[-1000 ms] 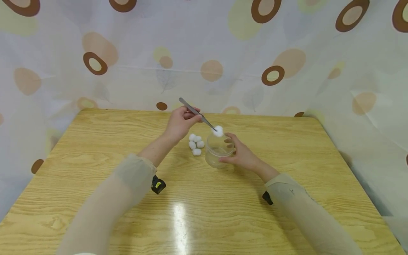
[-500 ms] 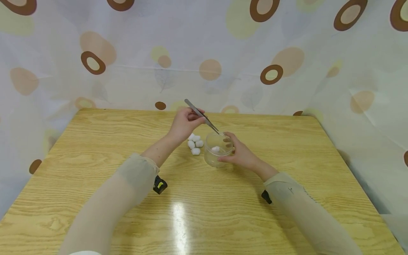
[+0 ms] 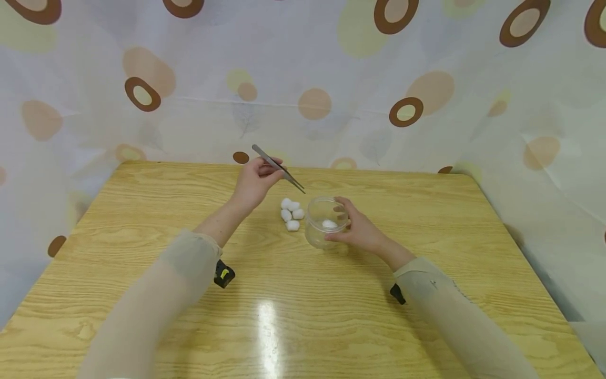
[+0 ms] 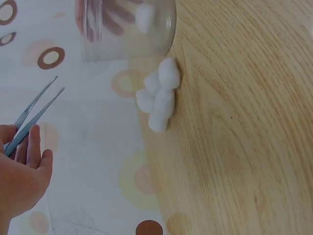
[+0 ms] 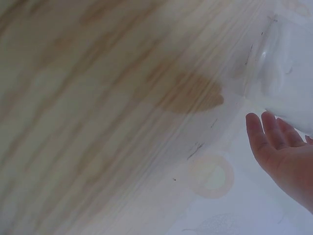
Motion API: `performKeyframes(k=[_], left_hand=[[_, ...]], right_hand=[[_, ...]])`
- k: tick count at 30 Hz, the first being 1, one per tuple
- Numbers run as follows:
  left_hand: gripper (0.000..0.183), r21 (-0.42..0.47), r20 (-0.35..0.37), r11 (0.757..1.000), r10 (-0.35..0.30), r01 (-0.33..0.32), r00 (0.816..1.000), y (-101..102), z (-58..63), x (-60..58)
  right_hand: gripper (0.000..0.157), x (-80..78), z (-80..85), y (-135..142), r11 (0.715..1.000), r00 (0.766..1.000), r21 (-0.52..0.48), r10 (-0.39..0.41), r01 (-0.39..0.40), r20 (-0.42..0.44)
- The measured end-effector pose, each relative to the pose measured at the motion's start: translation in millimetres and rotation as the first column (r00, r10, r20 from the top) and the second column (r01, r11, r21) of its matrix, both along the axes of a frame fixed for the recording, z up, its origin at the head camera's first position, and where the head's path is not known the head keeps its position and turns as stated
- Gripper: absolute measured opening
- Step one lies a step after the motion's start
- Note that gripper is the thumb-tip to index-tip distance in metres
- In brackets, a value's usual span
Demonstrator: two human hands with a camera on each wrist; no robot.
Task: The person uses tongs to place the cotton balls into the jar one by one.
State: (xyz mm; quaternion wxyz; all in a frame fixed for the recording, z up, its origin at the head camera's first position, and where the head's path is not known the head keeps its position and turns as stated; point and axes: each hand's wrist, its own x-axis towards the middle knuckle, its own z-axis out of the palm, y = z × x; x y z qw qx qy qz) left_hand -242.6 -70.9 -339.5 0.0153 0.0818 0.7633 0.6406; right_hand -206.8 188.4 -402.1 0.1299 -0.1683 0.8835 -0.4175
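Observation:
My left hand (image 3: 255, 184) pinches a pair of metal tweezers (image 3: 279, 167) above the table, left of the jar. In the left wrist view the two tips of the tweezers (image 4: 41, 105) stand apart with nothing between them. My right hand (image 3: 360, 229) grips a clear jar (image 3: 316, 237) from its right side, thumb in front and fingers behind. Inside the jar lies a white cotton ball (image 3: 329, 225). Several more cotton balls (image 3: 293, 225) sit in a cluster on the table just left of the jar; the left wrist view shows these cotton balls (image 4: 164, 100) touching one another.
The wooden table (image 3: 303, 316) fills the lower view. Behind it hangs a patterned curtain (image 3: 284, 68), close to the table's back edge. A black wrist device (image 3: 224, 273) shows under the left forearm, and another black device (image 3: 397, 293) by the right.
The cotton ball left the tweezers and dropped into the jar. My left hand then drew back to the left with the tweezers. My right hand stays on the jar.

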Motion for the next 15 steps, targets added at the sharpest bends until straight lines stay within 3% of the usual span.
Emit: performKeyframes(k=[15], left_hand=[[0.029,-0.081,-0.043,0.996,0.034,-0.038,0.998,-13.5,-15.2,-7.4]], right_hand=[[0.092,1.2,2.2,0.3,1.0,1.0,-0.004,0.002,-0.002,0.007]])
